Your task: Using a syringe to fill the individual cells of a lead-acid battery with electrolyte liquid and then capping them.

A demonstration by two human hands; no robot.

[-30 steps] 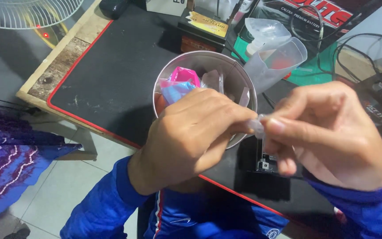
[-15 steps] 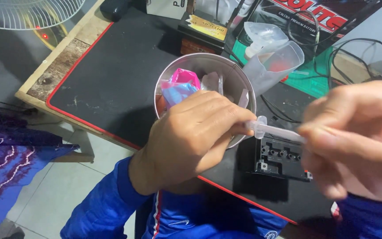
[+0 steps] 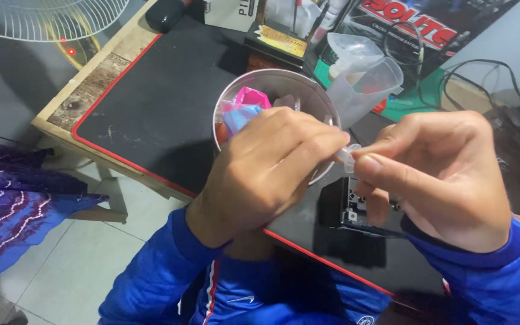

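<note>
My left hand (image 3: 269, 171) is closed around one end of a small clear plastic tube (image 3: 345, 157), like a syringe. My right hand (image 3: 437, 174) pinches the tube's other end between thumb and forefinger, so the two hands meet over the desk edge. Behind my left hand a round metal bowl (image 3: 260, 81) holds pink and blue plastic pieces (image 3: 245, 108). Below the hands a small black part (image 3: 350, 207) lies on the black desk mat (image 3: 170, 96). Most of the tube is hidden by my fingers.
A clear plastic measuring cup (image 3: 365, 78) stands behind the bowl. Boxes and bottles line the back of the desk, with cables (image 3: 495, 78) at the right. A white fan (image 3: 43, 18) is at the top left, purple cloth (image 3: 13, 198) at the left over a tiled floor.
Half a second ago my right hand had drawn away to the right, exposing the tube's length. Now it has come back in and the hands are close together again.
</note>
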